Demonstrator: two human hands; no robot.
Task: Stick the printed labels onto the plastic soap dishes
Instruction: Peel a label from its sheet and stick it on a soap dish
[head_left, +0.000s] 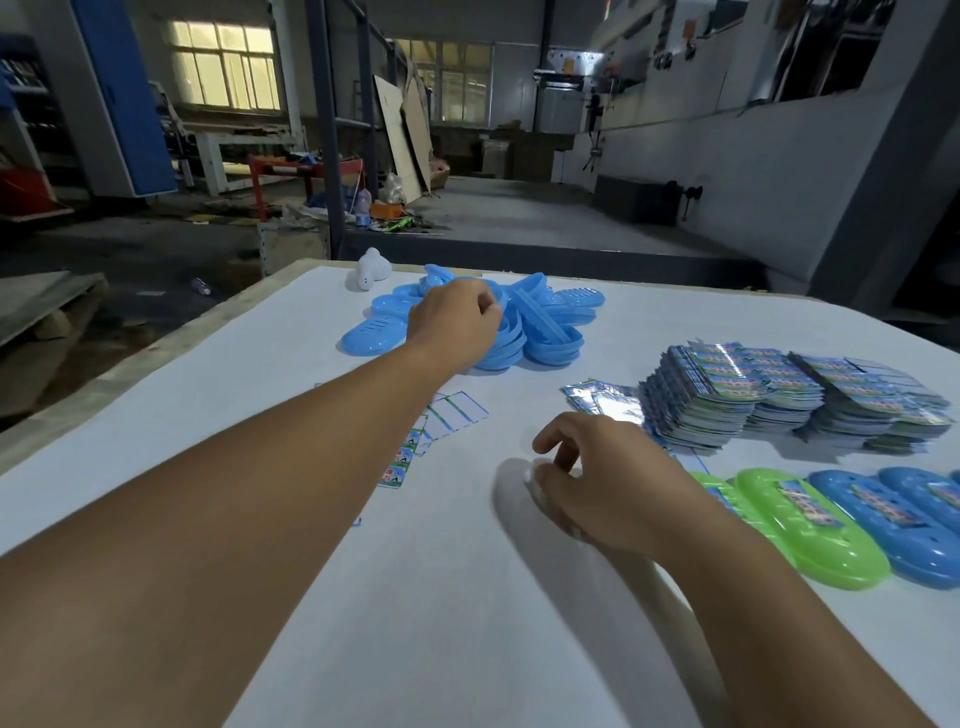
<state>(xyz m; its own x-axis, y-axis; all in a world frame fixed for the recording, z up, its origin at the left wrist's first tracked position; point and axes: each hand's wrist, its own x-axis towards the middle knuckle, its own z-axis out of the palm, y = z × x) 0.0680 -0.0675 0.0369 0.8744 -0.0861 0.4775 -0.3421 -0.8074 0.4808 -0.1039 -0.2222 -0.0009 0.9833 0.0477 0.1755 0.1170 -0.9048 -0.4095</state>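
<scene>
On the table (415, 597), left hand (457, 322) grips blue dishes (545, 327); right hand (597, 478) loosely curled.

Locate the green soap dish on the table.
In the head view, the green dish lies at the table's right edge, near the right hand, just left of the labelled blue dishes and in front of the label stacks.

We are looking across a white table (441, 597), and at its far edge, toward eleven o'clock, a small white rounded object (371, 267) is sitting. Beyond it at twelve o'clock, sheets of cardboard (402, 135) are leaning near a dark steel post (327, 130), with a red metal frame (304, 174) standing toward eleven o'clock. At ten o'clock a blue cabinet (124, 93) is standing beside a lit window (226, 65), and a clear bottle (201, 286) is lying on the floor.
</scene>
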